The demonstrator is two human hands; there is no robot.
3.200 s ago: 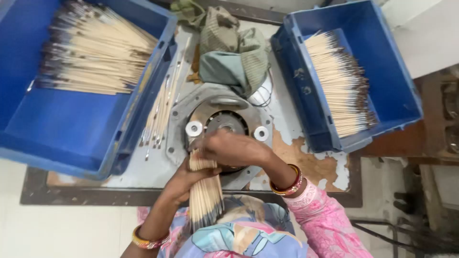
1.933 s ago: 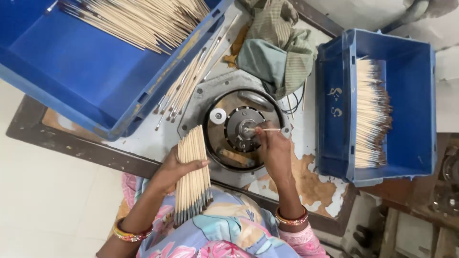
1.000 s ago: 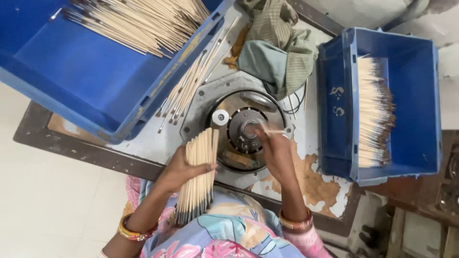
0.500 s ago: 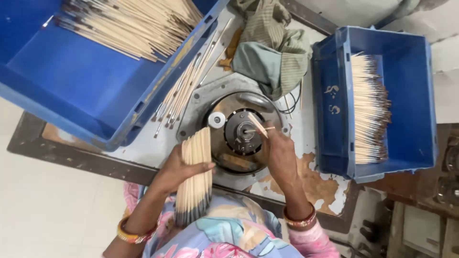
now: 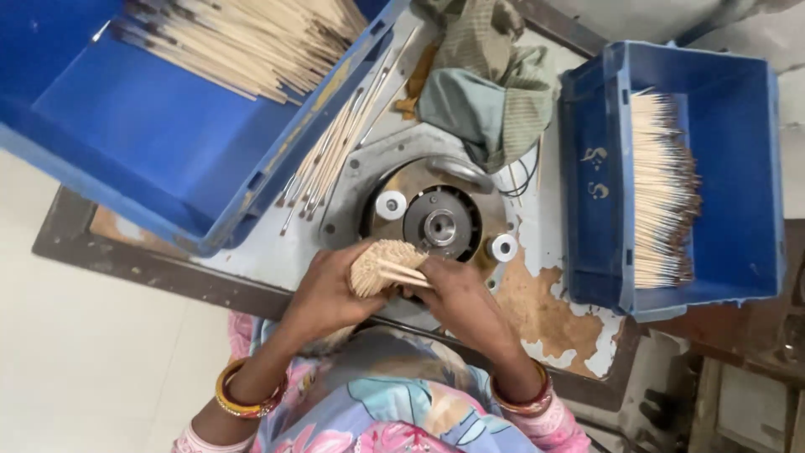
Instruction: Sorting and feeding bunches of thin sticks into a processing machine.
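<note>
Head view: the left hand (image 5: pixel 323 294) has its fingers clamped around a bundle of thin sticks (image 5: pixel 381 264), held end-on just in front of the round metal machine (image 5: pixel 440 225) on the table (image 5: pixel 545 310). The right hand (image 5: pixel 457 294) pinches a few sticks (image 5: pixel 407 275) drawn from that bundle, though its fingertips are partly hidden. Blue bins of sticks stand at left (image 5: pixel 126 143) and right (image 5: pixel 746 168).

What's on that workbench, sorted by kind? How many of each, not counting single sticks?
Blue bins: 2, the left bin and the right bin
Bundles of thin sticks in hand: 1, the bundle gripped by the left hand, with the right hand pulling at a few sticks
Small white rollers: 2, and
Crumpled cloths: 1, the cloth
Total: 6
</note>
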